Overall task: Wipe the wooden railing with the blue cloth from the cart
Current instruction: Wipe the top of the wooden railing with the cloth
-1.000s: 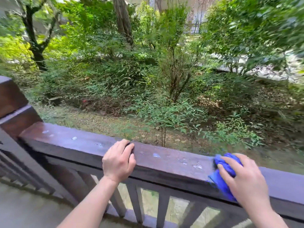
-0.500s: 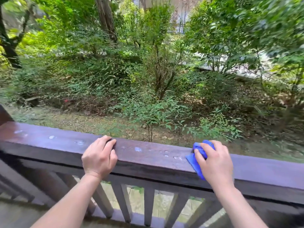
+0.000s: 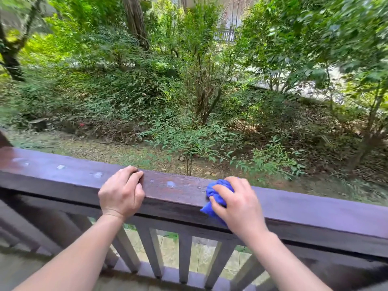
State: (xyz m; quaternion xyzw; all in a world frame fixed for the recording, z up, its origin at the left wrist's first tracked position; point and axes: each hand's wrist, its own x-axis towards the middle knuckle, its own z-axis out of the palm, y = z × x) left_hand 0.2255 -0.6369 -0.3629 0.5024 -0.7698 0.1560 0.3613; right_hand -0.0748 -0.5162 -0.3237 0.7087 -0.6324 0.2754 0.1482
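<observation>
A dark brown wooden railing (image 3: 63, 175) runs across the lower half of the view, with pale spots and droplets on its top face. My right hand (image 3: 239, 204) presses a bunched blue cloth (image 3: 218, 193) onto the rail's top and front edge, right of centre. The cloth is partly hidden under my fingers. My left hand (image 3: 122, 192) rests curled over the rail top to the left of the cloth, holding the rail. The cart is not in view.
Vertical balusters (image 3: 185, 259) stand under the rail, with paving visible between them. Beyond the rail the ground drops to a slope of shrubs (image 3: 189, 141) and trees. A rail post (image 3: 3, 139) shows at the far left edge.
My right hand has slid the blue cloth leftward along the rail, closer to my left hand. The left hand keeps its hold on the rail. My head has turned a little.
</observation>
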